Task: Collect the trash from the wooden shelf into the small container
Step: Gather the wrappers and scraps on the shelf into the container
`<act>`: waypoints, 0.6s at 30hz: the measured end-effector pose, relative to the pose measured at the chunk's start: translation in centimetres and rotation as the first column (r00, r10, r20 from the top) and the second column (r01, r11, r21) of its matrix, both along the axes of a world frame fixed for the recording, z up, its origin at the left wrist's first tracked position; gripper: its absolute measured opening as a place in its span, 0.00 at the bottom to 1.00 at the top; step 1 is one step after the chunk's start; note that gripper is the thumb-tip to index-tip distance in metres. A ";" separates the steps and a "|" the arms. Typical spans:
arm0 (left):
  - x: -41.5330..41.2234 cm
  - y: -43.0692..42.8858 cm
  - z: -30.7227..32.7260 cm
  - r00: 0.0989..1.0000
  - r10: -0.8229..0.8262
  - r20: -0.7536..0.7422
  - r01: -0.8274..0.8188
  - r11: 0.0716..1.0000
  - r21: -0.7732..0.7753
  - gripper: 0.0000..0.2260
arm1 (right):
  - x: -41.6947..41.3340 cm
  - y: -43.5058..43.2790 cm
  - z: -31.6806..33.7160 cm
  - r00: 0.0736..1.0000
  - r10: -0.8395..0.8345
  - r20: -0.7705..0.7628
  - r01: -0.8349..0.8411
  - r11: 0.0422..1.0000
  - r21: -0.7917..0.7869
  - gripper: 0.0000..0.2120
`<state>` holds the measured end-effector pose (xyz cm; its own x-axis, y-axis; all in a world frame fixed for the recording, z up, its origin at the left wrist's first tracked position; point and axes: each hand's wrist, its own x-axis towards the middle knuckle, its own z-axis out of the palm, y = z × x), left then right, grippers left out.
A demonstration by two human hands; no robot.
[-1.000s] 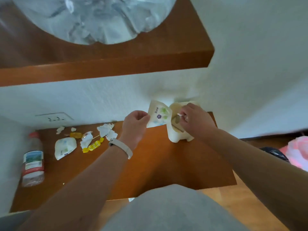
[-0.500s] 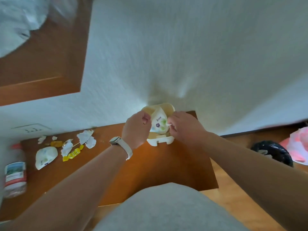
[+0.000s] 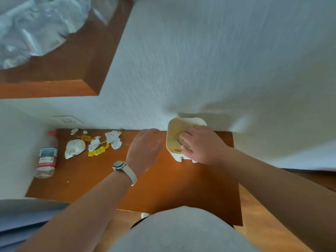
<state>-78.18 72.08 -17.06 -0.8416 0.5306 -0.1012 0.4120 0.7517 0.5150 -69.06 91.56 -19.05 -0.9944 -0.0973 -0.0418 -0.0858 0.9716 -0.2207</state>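
A small cream container (image 3: 171, 131) stands at the back of the wooden shelf (image 3: 163, 182), against the wall. My right hand (image 3: 201, 144) lies over its front rim with the fingers reaching inside; what they touch is hidden. My left hand (image 3: 144, 150) hovers just left of the container, fingers apart and holding nothing. Trash lies at the shelf's back left: a white wrapper (image 3: 74, 148), a yellow candy wrapper (image 3: 99, 151), torn tissue pieces (image 3: 113, 139) and small scraps (image 3: 74, 131).
A plastic bottle (image 3: 47, 159) with a red cap stands at the shelf's left edge by the side wall. An upper wooden shelf (image 3: 54, 73) carries crumpled clear plastic (image 3: 34, 28). A wall socket (image 3: 68, 120) sits above the trash. Wooden floor lies to the right.
The flowered white wrapper held by both hands over the container is gone from view. My left hand has let go and drawn left; my right hand now reaches into the container.
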 end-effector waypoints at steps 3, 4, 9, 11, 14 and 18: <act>-0.4 -3.6 0.0 0.999 0.042 -0.027 -0.043 0.998 -0.051 0.18 | -1.4 -2.1 0.7 0.999 0.045 0.028 -0.045 0.999 0.005 0.20; -0.6 -5.0 0.0 0.998 0.041 -0.043 -0.045 0.994 -0.096 0.19 | -1.8 -2.9 1.0 0.998 0.053 0.021 -0.053 0.999 0.003 0.20; -0.8 -11.5 0.7 0.988 0.050 -0.148 -0.087 0.963 -0.254 0.22 | -3.3 -7.3 2.3 0.992 0.123 -0.033 -0.121 0.992 0.047 0.22; -0.8 -14.3 1.0 0.983 0.063 -0.172 -0.112 0.950 -0.292 0.22 | -4.0 -9.6 2.6 0.988 0.154 -0.032 -0.151 0.986 0.073 0.22; -0.5 -18.9 1.3 0.977 0.093 -0.193 -0.152 0.936 -0.317 0.23 | -5.0 -13.8 2.9 0.982 0.191 -0.012 -0.189 0.978 0.088 0.24; 0.0 -25.9 1.4 0.969 0.127 -0.210 -0.198 0.910 -0.365 0.24 | -6.2 -20.4 3.3 0.973 0.232 -0.003 -0.230 0.966 0.119 0.26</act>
